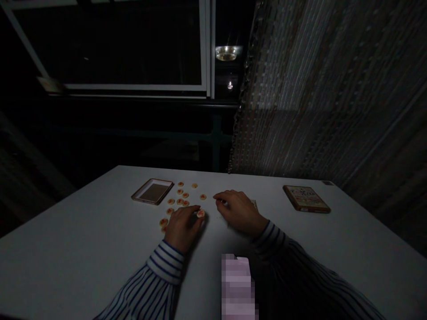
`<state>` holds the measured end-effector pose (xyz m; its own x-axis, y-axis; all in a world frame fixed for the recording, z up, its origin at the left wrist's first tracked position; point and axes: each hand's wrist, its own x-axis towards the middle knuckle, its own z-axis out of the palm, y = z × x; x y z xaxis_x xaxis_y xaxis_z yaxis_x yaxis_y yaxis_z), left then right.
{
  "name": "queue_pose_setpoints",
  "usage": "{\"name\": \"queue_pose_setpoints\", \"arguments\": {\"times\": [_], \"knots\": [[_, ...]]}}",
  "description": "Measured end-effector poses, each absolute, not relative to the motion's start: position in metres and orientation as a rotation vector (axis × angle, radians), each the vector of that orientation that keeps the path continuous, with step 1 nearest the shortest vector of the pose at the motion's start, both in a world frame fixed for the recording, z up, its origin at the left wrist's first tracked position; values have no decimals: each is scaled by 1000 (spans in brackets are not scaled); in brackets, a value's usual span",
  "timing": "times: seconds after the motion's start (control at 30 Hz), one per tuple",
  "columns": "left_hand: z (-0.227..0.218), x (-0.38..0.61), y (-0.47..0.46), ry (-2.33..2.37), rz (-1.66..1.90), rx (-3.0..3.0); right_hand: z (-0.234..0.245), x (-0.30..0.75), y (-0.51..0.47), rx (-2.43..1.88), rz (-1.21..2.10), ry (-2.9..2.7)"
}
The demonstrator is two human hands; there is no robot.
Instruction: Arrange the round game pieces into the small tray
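Observation:
My left hand [182,227] pinches a round xiangqi piece [200,213] between thumb and forefinger, just above the white table. Red marking shows on the piece's pale face. Several similar pieces lie loose beyond and left of that hand, among them one piece [163,222] by the knuckles and another [180,183] farther back. My right hand [238,211] hovers low over the table, fingers bent and thumb slightly apart from the forefinger, with nothing visible between them. Nearest to its fingertips is a single piece [203,197]. A pale object [254,203] is mostly hidden behind the right wrist.
A shallow open box tray [152,192] rests at the back left of the table [83,231]. On the right lies a flat box lid with printed writing [306,198]. A phone, its screen blurred out [237,284], is at the near edge. Bead curtains [300,89] hang behind.

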<state>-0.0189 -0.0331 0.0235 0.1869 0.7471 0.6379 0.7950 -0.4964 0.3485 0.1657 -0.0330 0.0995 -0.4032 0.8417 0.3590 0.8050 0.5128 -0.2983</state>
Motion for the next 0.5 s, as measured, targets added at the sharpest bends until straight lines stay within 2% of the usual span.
{"name": "queue_pose_setpoints", "arguments": {"times": [0.5], "knots": [[34, 24, -17, -1477, -1365, -2457, 86, 196, -27, -1431, 175, -2193]]}}
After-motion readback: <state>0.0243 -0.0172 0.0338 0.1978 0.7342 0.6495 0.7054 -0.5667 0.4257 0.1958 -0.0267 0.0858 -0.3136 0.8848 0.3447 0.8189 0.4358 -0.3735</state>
